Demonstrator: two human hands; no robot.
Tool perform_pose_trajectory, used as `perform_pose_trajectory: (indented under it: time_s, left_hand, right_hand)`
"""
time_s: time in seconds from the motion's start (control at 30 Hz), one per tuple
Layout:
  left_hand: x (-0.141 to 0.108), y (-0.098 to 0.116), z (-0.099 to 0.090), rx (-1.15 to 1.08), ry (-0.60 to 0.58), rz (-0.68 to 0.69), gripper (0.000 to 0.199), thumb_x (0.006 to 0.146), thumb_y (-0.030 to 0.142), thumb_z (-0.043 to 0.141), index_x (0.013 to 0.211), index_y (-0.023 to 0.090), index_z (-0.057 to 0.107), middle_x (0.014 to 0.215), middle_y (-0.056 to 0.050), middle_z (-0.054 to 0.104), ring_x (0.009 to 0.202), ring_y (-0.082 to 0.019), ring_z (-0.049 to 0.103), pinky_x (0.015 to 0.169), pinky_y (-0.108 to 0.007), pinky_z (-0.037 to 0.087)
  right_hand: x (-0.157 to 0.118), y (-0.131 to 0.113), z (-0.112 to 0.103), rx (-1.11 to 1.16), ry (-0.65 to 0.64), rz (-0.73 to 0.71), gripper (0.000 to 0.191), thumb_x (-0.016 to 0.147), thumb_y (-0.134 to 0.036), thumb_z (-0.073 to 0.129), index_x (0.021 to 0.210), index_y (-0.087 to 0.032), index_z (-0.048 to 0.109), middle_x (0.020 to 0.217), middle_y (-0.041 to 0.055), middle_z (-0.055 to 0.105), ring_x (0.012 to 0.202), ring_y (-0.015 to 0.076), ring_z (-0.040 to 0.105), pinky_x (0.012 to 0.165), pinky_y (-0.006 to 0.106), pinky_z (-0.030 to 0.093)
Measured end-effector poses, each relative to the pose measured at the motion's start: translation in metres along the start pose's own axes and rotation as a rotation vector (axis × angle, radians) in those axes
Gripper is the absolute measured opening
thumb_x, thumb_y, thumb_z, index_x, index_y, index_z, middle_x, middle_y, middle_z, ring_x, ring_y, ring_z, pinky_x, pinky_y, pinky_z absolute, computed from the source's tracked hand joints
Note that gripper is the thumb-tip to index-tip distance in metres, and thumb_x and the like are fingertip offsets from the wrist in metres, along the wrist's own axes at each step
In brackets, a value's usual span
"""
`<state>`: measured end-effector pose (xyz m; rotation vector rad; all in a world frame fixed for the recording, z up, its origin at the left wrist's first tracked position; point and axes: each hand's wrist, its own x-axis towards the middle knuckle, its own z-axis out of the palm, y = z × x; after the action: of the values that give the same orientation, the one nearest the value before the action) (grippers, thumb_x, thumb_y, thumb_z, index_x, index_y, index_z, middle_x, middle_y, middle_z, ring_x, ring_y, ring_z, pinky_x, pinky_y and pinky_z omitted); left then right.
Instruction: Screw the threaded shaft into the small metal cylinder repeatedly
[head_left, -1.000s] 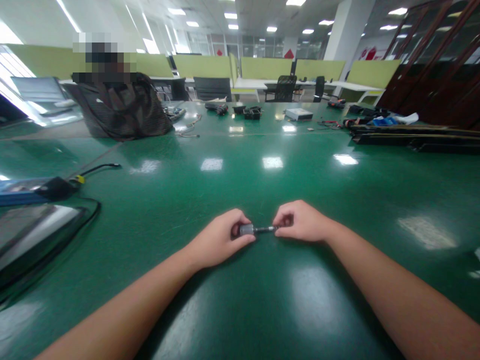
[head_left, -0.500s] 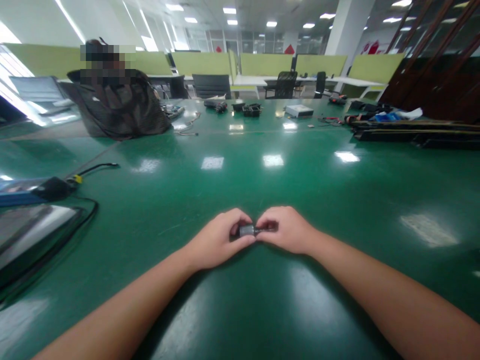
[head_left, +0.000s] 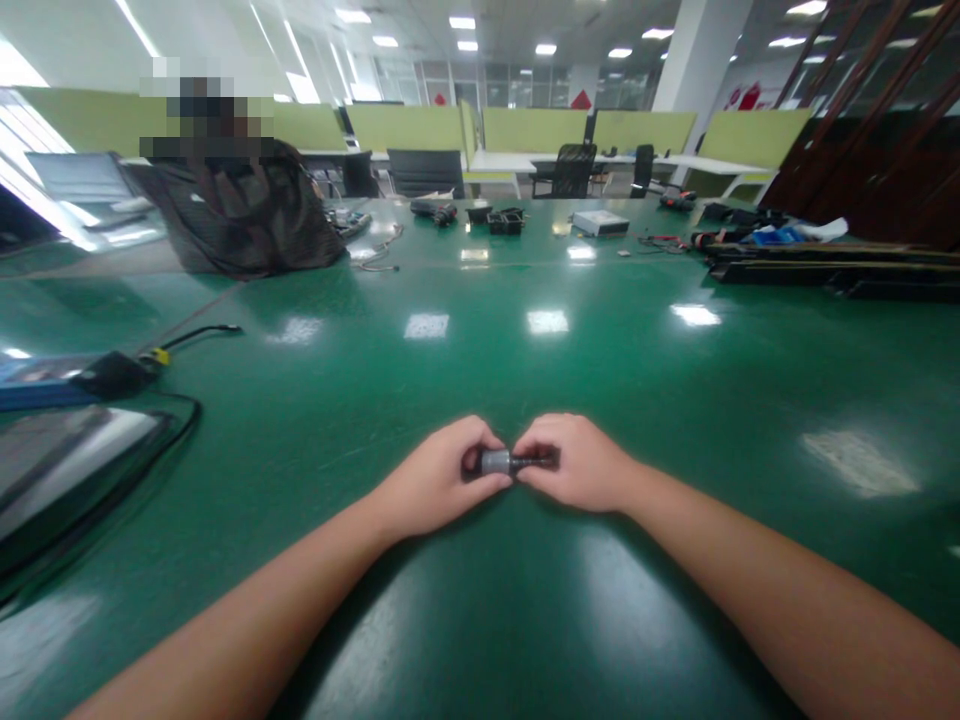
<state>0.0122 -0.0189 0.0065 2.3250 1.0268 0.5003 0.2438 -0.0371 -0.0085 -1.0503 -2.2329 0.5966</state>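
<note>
Low over the green tabletop, my left hand (head_left: 450, 470) is closed, with thumb and fingers around a small grey cylinder (head_left: 496, 462). A thin dark rod (head_left: 534, 461) lies in line with the cylinder's right end, and my right hand (head_left: 581, 462) pinches it. The two hands face each other with their fingertips almost touching. Fingers cover part of both pieces, so I cannot tell their exact kind or whether they are joined.
The green table (head_left: 480, 380) is glossy and reflects ceiling lights. At left lie a blue item with a black cable (head_left: 112, 375) and a flat dark-edged panel (head_left: 75, 460). Further back are a large dark bag (head_left: 240, 220), a silver box (head_left: 600, 222) and stacked black strips (head_left: 825, 265).
</note>
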Motion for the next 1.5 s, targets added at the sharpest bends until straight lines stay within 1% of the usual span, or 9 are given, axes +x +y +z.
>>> perform_pose_trajectory:
  time_s: [0.37,0.77,1.2,1.5]
  left_hand:
    - [0.0005,0.0022,0.0003,0.023,0.001,-0.028,0.023,0.085,0.038,0.069,0.097,0.019,0.064,0.081,-0.001,0.060,0.070,-0.017,0.055,0.062,-0.027,0.040]
    - [-0.0002,0.0028,-0.0004,0.006,-0.005,-0.039,0.023,0.085,0.039,0.069,0.097,0.019,0.064,0.080,0.000,0.060,0.070,-0.016,0.056,0.062,-0.027,0.040]
    - [-0.0010,0.0037,-0.0012,-0.007,-0.002,-0.049,0.024,0.085,0.039,0.070,0.097,0.020,0.064,0.080,0.000,0.060,0.070,-0.016,0.056,0.062,-0.027,0.040]
    - [-0.0007,0.0019,-0.0011,0.002,-0.001,-0.048,0.025,0.085,0.040,0.070,0.098,0.020,0.064,0.080,0.000,0.061,0.070,-0.017,0.056,0.062,-0.027,0.041]
  right_hand:
    - [-0.0001,0.0012,0.0011,0.006,0.003,-0.008,0.011,0.081,-0.018,0.072,0.092,-0.018,0.073,0.085,0.0033,0.071,0.078,0.0158,0.061,0.073,0.027,0.045]
    - [0.0005,-0.0005,-0.0002,0.018,0.001,0.001,0.009,0.081,-0.017,0.072,0.089,-0.018,0.073,0.081,0.0025,0.069,0.075,0.0149,0.060,0.070,0.026,0.045]
    - [-0.0006,-0.0013,-0.0019,0.021,-0.007,0.023,0.010,0.079,-0.016,0.073,0.088,-0.018,0.073,0.082,0.0024,0.070,0.074,0.0148,0.061,0.070,0.026,0.045]
    - [-0.0002,0.0031,-0.0042,-0.011,-0.007,0.039,0.008,0.076,-0.020,0.077,0.083,-0.019,0.073,0.079,0.0010,0.071,0.070,0.0139,0.061,0.068,0.026,0.044]
